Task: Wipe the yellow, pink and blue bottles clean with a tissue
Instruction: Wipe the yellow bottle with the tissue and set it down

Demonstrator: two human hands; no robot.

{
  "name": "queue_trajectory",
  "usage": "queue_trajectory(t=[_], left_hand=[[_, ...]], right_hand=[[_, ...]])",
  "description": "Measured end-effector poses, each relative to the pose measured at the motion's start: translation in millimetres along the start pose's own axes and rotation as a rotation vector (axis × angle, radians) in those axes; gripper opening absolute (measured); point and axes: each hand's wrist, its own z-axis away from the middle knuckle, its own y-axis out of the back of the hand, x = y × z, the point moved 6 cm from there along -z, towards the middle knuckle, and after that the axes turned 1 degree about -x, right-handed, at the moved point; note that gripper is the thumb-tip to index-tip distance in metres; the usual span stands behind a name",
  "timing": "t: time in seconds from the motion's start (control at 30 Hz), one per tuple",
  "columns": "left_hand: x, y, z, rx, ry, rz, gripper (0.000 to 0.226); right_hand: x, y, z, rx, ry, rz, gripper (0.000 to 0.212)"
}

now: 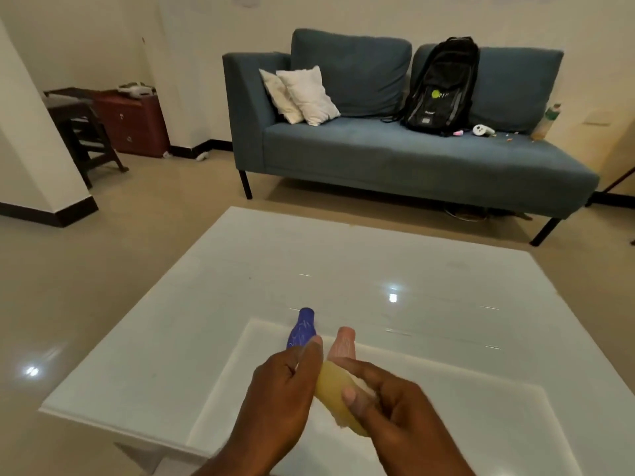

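I hold the yellow bottle (330,386) tilted above the white glass table (343,269), near its front edge. My left hand (283,386) grips the bottle's upper end. My right hand (391,410) is closed around its lower part, pressing a white tissue (365,387) against it; only small bits of tissue show between the fingers. The blue bottle (302,329) and the pink bottle (343,343) stand on the table just behind my hands, their lower parts hidden by my fingers.
A blue sofa (395,156) stands beyond the table with two white cushions (302,96), a black backpack (439,87) and small items on it. A red-brown drawer unit (135,123) and a dark stool (86,139) are at the far left.
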Motion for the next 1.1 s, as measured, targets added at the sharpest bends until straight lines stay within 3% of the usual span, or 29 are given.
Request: queue_trajectory(t=[0.1,0.27,0.33,0.47,0.57,0.63,0.77,0.9,1.0,1.1], left_hand=[[6,4,8,-0.003,-0.069,-0.047,0.050],[21,1,17,-0.059,-0.067,0.025,0.052],[28,-2,19,-0.035,-0.123,-0.002,0.050],[40,-8,27,-0.056,-0.225,-0.045,0.052],[42,-15,35,-0.138,-0.285,0.019,0.054],[42,-18,42,-0.188,-0.309,0.087,0.052],[35,-19,45,-0.193,-0.392,0.066,0.060],[39,-20,44,-0.167,-0.446,0.042,0.055],[39,-26,38,-0.211,-0.468,-0.011,0.056],[33,-25,29,-0.181,-0.415,-0.083,0.055]], right_hand=[[-8,24,2,0.169,-0.008,0.062,0.032],[-16,36,17,0.305,0.054,0.060,0.014],[-7,23,20,0.213,-0.025,0.070,0.019],[5,-7,26,0.007,-0.313,-0.123,0.065],[4,-12,25,-0.018,-0.518,-0.348,0.067],[-3,-18,28,-0.123,-0.588,-0.441,0.077],[4,-15,27,-0.187,-0.682,-0.376,0.090],[15,-16,33,-0.377,-0.742,-0.632,0.079],[21,-5,24,-0.337,-0.727,-0.552,0.078],[28,11,13,-0.122,-0.659,-0.434,0.074]])
